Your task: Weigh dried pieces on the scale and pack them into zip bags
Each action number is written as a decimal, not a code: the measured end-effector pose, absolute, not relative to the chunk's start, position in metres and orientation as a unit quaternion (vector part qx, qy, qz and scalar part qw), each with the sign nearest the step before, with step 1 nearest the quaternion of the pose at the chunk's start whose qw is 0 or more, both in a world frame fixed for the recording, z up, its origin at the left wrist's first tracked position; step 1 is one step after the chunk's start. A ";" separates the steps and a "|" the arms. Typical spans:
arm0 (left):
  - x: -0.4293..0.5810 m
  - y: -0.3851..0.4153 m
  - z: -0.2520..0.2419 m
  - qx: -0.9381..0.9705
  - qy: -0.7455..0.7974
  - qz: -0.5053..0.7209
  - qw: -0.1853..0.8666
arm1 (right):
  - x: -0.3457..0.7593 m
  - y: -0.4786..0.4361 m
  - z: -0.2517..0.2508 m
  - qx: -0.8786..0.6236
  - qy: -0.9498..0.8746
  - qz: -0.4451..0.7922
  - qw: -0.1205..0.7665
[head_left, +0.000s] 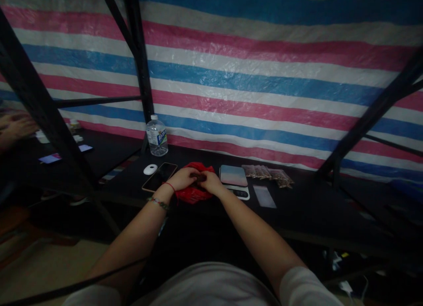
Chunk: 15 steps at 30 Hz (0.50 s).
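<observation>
A crumpled red plastic bag [194, 195] lies on the black table in front of me, with dark brown contents [198, 177] showing at its opening. My left hand [181, 179] reaches into it from the left, fingers curled and closed at the brown contents. From the right, my right hand [212, 182] meets it there, its fingertips bent inward and partly hidden. What each hand pinches is too dark to make out. Just right of the bag stands a digital scale [233, 176]. Several small clear bags of brownish pieces [267, 173] lie beyond it, and a flat clear bag [264, 196] lies nearer.
Left of the bag are a phone [161, 177], a white rounded object [150, 169] and a clear plastic bottle [157, 138]. Black metal posts [140, 68] frame the table before a striped sheet [247, 76]. Another person's hand [20, 126] shows at far left.
</observation>
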<state>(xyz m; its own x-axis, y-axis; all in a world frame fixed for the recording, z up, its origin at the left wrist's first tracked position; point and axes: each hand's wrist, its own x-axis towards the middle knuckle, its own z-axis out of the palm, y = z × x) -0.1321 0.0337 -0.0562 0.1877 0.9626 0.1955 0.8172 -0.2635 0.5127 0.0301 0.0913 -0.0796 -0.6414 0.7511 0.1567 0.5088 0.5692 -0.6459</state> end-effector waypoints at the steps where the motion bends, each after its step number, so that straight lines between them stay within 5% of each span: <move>1: -0.130 0.032 -0.054 0.761 0.580 0.251 0.145 | 0.030 0.091 -0.081 -0.367 -0.850 0.305 0.221; 7: -0.121 0.023 -0.050 0.757 0.563 0.309 0.123 | 0.032 0.089 -0.088 -0.352 -0.776 0.443 0.279; 15: -0.123 0.020 -0.059 0.746 0.567 0.340 0.080 | 0.034 0.093 -0.101 -0.338 -0.759 0.471 0.297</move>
